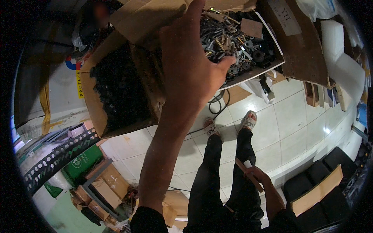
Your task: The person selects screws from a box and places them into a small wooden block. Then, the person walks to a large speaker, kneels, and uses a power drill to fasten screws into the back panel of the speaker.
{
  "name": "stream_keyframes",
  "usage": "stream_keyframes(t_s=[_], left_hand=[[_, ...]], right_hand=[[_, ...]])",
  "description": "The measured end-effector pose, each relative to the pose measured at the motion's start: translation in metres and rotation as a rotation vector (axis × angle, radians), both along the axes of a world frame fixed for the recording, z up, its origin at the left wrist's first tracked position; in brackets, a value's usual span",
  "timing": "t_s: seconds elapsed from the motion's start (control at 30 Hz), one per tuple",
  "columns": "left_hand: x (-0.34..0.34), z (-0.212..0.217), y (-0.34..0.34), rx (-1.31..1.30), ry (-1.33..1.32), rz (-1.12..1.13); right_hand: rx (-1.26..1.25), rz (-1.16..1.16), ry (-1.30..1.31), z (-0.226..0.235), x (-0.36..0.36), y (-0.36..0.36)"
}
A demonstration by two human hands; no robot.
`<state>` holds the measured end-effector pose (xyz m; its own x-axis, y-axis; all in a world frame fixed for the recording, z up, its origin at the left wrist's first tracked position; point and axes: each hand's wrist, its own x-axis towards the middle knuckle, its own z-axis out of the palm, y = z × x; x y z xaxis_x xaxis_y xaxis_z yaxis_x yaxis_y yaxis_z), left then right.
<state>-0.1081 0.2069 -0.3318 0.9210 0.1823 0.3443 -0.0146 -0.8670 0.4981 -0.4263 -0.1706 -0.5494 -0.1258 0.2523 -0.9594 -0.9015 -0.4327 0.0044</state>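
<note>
My left hand (190, 66) reaches up and forward, palm down with fingers together, over the flap between two cardboard boxes. Its thumb points toward the right box (254, 72), which is full of mixed metal screws, brackets and black parts (229, 39). Whether it grips anything is hidden by the back of the hand. The left box (93, 105) holds dark black parts (118, 91). My right hand (258, 176) hangs low by my right leg, closed around a thin flat brown wooden strip (248, 174).
A perforated metal angle bar (58, 155) lies at the left over green and brown cartons (103, 182). White tiled floor (295, 128) lies below, with a black cable (217, 103), my sandalled feet, white foam pieces (342, 58) and black cushioned seats (334, 174).
</note>
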Motion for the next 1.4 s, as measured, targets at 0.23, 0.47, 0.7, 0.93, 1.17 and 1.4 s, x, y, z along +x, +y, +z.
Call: stream_keyframes(t_s=[0.23,0.47,0.7,0.93,1.17,1.4], left_hand=[[0.009,0.000,-0.013,-0.265,-0.223,-0.126],[0.023,-0.002,-0.019,-0.181,-0.252,-0.146],[0.031,0.012,-0.030,-0.209,-0.153,-0.165],[0.030,-0.012,-0.004,-0.600,-0.224,-0.377],[0.029,-0.044,-0.004,-0.458,-0.461,-0.169],[0.013,-0.054,-0.018,-0.765,-0.250,0.056]], right_hand=[[-0.015,-0.004,0.032,-0.001,0.001,0.003],[-0.015,0.059,-0.074,-0.001,0.000,0.012],[0.004,0.085,-0.051,-0.020,-0.011,0.006],[-0.047,0.131,-0.066,-0.009,0.000,0.012],[0.021,0.117,-0.092,-0.022,-0.008,-0.001],[0.004,0.079,-0.028,-0.026,-0.009,-0.006]])
